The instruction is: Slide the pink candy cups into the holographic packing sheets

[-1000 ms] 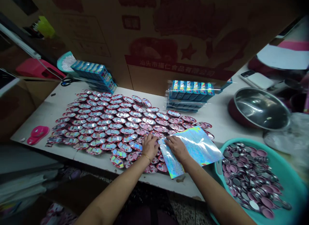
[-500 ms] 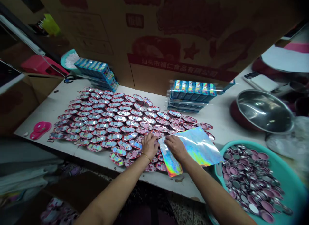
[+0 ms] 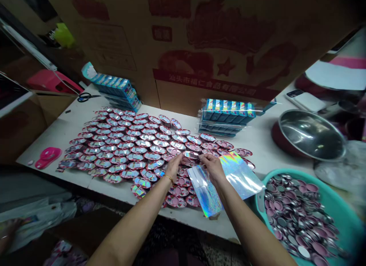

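1. Far left on the surface (image 3: 71,123): a pink tape dispenser (image 3: 46,157), then rows of foil-faced button badges (image 3: 126,146).
2. Left hand (image 3: 173,167) has its grip pinched on the top edge of a holographic sticker sheet (image 3: 206,191), held just above the badges.
3. Right hand (image 3: 213,167) pinches the same edge. Sheet looks thin, floppy and slick, so hold the edges.
4. Far right: a teal basin (image 3: 347,216) of loose badge backs.

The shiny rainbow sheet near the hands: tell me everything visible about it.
The sheet is thin, glossy foil-like film with a rainbow shimmer, roughly rectangular. It lies on the white table at the right end of the rows of round pieces, partly over some. Its near-left corner curls up. The right hand rests on its left edge.
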A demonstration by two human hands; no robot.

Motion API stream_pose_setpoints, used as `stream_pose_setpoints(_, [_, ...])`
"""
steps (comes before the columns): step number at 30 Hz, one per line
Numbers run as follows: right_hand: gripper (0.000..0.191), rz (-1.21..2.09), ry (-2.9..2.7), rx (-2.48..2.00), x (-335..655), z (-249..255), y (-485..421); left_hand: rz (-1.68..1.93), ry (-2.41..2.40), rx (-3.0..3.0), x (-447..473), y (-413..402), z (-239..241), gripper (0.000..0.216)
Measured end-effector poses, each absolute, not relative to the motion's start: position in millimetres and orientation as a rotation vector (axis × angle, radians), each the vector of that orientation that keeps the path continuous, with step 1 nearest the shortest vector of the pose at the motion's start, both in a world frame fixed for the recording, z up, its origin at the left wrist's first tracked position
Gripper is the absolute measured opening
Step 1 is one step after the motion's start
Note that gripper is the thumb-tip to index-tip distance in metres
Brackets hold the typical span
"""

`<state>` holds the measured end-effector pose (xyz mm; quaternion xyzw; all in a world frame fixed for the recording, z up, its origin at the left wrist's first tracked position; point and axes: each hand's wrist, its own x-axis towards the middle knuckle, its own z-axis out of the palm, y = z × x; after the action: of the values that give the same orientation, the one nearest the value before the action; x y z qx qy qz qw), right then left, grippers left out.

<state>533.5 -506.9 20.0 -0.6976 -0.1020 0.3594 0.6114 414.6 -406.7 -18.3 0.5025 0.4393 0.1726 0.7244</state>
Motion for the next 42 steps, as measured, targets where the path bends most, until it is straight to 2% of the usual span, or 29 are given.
stream_pose_setpoints(3, [0.028, 0.845, -0.092, -1.482, 532.7, 9.0, -501.0, 0.338, 0.999, 0.942, 430.7, -394.3, -15.0, 0.042])
stream_pose_setpoints(12, [0.023, 0.817, -0.057, -1.364, 541.4, 6.0, -487.1, 0.295, 0.993, 0.945, 461.2, -371.6, -13.2, 0.029])
stream_pose_setpoints(15, [0.026, 0.655, -0.067, -1.534, 544.4, -5.5, -481.4, 0.316, 1.019, 1.060, 467.9, -367.1, -22.1, 0.023])
stream_pose_setpoints(19, [0.025, 0.288, -0.172, -1.974, 548.9, -24.6, -472.3, 0.393, 1.176, 1.432, 479.8, -360.1, -33.7, 0.014])
stream_pose_setpoints(24, [0.022, 0.041, -0.364, -2.360, 551.2, -33.7, -464.0, 0.257, 1.270, 1.952, 489.5, -353.3, -30.5, 0.019])
stream_pose_setpoints(35, [0.019, 0.171, -0.448, -2.700, 556.8, -24.0, -459.6, 0.132, 1.368, 2.100, 497.8, -353.7, -22.4, 0.016])
stream_pose_setpoints(42, [0.016, 0.344, -0.790, -2.783, 583.9, -8.6, -454.0, 0.186, 1.328, 2.109, 493.4, -350.2, -22.3, 0.014])
